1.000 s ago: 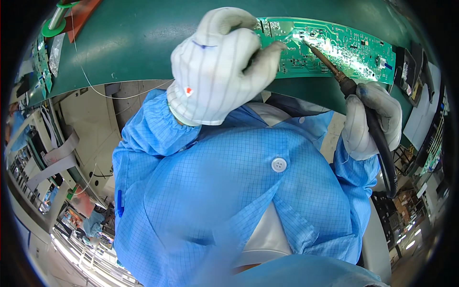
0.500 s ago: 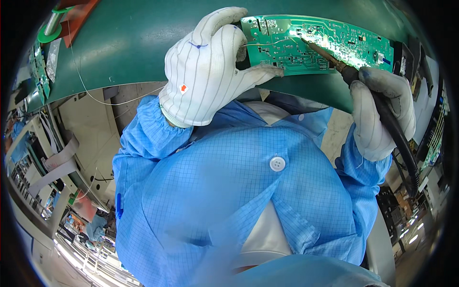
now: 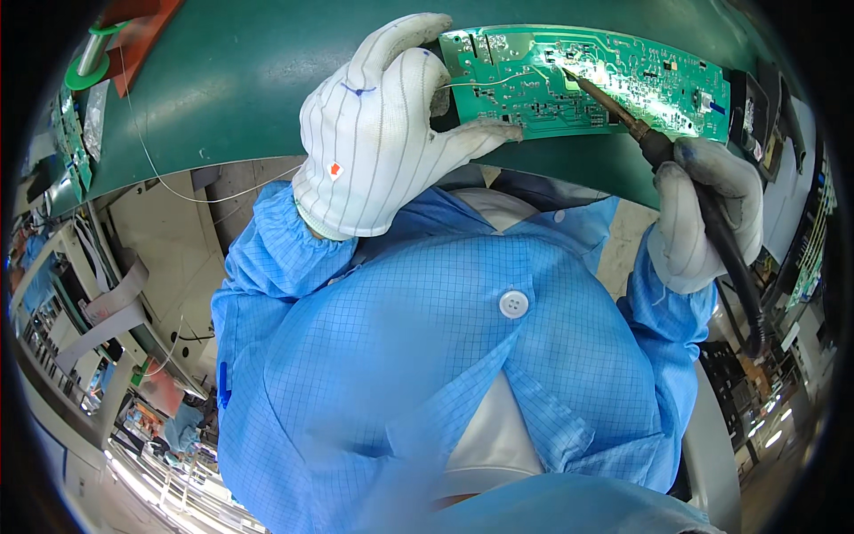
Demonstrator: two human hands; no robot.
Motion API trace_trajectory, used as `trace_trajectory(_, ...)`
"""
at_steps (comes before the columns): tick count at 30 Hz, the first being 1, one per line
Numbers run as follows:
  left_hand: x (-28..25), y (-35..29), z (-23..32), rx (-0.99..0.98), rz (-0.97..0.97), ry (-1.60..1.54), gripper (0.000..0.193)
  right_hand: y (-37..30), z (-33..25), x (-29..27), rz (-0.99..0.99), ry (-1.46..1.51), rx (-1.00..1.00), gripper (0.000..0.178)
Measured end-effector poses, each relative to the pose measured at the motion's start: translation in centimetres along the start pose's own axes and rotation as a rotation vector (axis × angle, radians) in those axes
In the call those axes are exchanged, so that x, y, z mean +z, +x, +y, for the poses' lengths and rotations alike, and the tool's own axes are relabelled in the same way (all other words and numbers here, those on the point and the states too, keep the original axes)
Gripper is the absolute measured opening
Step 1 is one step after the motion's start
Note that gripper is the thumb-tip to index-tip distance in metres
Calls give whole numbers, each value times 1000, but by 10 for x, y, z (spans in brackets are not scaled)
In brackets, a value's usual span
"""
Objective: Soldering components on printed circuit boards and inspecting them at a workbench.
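A long green circuit board [image 3: 489, 62] lies on the green bench mat, its left end framed by the fingers of my left hand [image 3: 369, 138]. That hand wears a white striped glove, with thumb and forefinger stretched along the board's edges. From its curled fingers a thin solder wire [image 3: 485, 84] runs out over the board toward a brightly lit patch. My right hand [image 3: 707, 209], also gloved, is closed around the dark handle of a soldering iron [image 3: 656, 147]. The iron slants up and left, its tip at the lit patch close to the wire's end. Whether they touch I cannot tell.
The green mat [image 3: 222, 84] spreads under the board. At the far left stands a solder spool [image 3: 92, 55] on a red-orange holder, its wire trailing to my left wrist. More boards [image 3: 73, 138] sit at the left edge. A black tray-like object [image 3: 752, 107] borders the board's right end.
Both hands and the board have shifted slightly to the left. The iron's handle has dropped back a little, while its tip stays at the lit patch.
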State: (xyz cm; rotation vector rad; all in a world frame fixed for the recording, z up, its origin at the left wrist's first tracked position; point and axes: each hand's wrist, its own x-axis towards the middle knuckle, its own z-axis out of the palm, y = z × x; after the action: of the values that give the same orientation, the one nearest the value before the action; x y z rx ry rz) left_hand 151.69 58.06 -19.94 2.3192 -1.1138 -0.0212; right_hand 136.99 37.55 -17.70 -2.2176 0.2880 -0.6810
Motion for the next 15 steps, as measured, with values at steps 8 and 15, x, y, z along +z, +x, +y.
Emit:
trace_trajectory(8,18,6,-13,267,322,-90,14,-22,27,-13,549,-76,75,11)
trace_trajectory(15,17,-1,2,96,299,-98,20,-32,80,-61,917,-98,44,18)
